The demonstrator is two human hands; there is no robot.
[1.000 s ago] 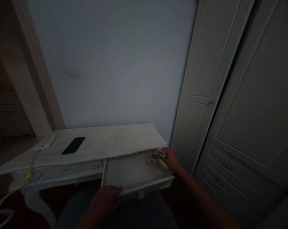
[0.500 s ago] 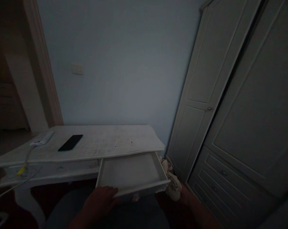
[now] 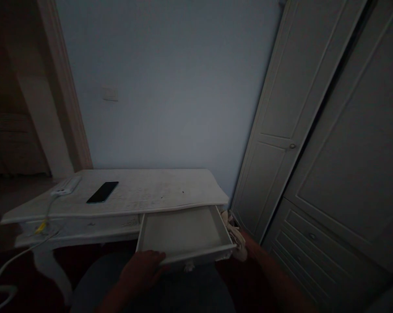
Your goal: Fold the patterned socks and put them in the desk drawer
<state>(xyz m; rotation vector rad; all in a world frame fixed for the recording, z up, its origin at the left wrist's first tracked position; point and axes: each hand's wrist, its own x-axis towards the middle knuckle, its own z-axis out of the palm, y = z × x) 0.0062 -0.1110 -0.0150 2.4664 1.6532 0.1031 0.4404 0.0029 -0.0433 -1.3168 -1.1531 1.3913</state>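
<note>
A white desk (image 3: 144, 191) stands against the wall with its right drawer (image 3: 183, 232) pulled out and bare inside. My left hand (image 3: 144, 269) grips the drawer's front edge, fingers curled over it. My right hand (image 3: 248, 243) is low beside the drawer's right side, mostly hidden, closed on a pale patterned cloth (image 3: 235, 234) that hangs between the drawer and the wardrobe.
A black phone (image 3: 102, 192) and a white power strip (image 3: 66, 186) with a cable lie on the desktop's left part. A tall white wardrobe (image 3: 329, 152) with drawers fills the right. A doorway opens at the far left. The room is dim.
My right hand has taken the cloth from the drawer's back right corner out and down beside the drawer. The left hand stays on the drawer front.
</note>
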